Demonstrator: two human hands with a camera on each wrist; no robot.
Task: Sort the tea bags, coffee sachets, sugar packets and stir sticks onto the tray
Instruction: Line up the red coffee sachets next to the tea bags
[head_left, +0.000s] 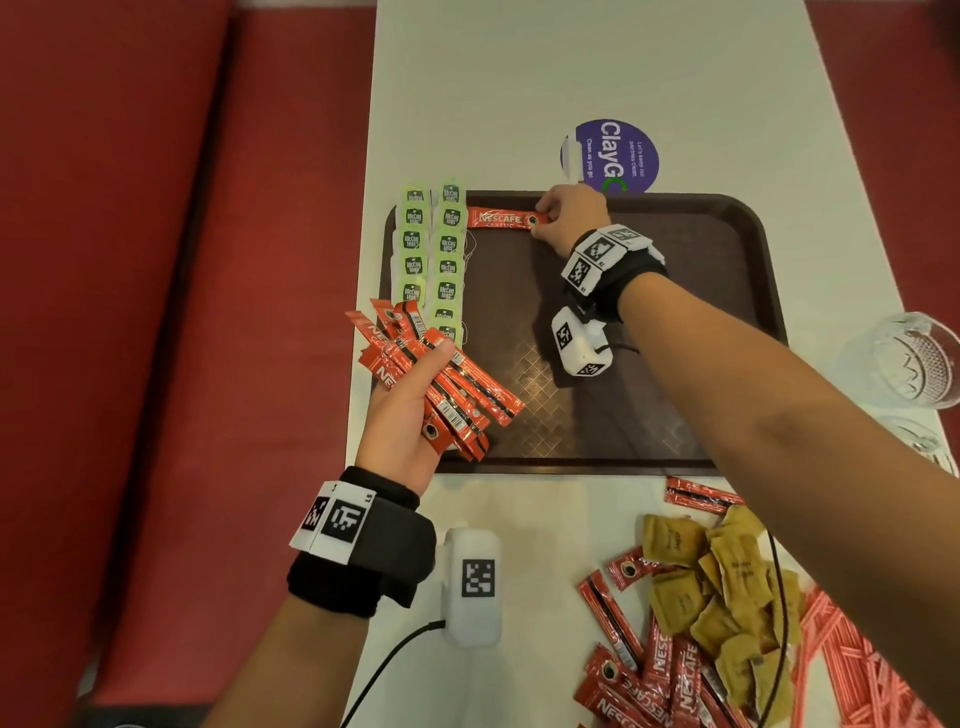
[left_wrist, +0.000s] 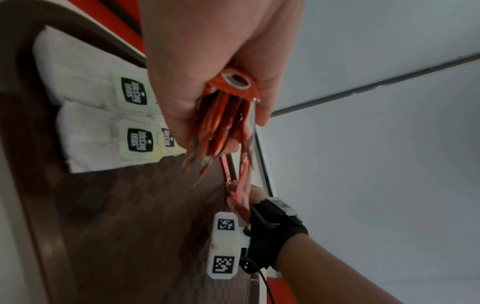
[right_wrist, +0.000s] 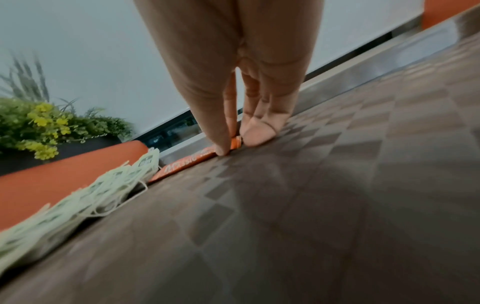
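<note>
The right hand (head_left: 569, 215) pinches a Nescafe sachet (head_left: 506, 219) flat along the brown tray's (head_left: 727, 270) far rim, just beside the tea bags (head_left: 434, 254). The left hand (head_left: 402, 421) clutches a sachet bundle (head_left: 447, 384) over the near-left corner; the tray's middle lies bare.

Even indoor light; wrist views dim, blurry w/ edge warp.

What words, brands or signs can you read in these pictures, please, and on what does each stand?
"NESCAFE CLASSIC": coffee sachet on the tray.
"McCoy teas": tea bag tags.
"ClayGO", "Clean as you go": round purple sticker.
"NESCAFE": loose sachets.
Sugar packets: print too blurred.
</note>
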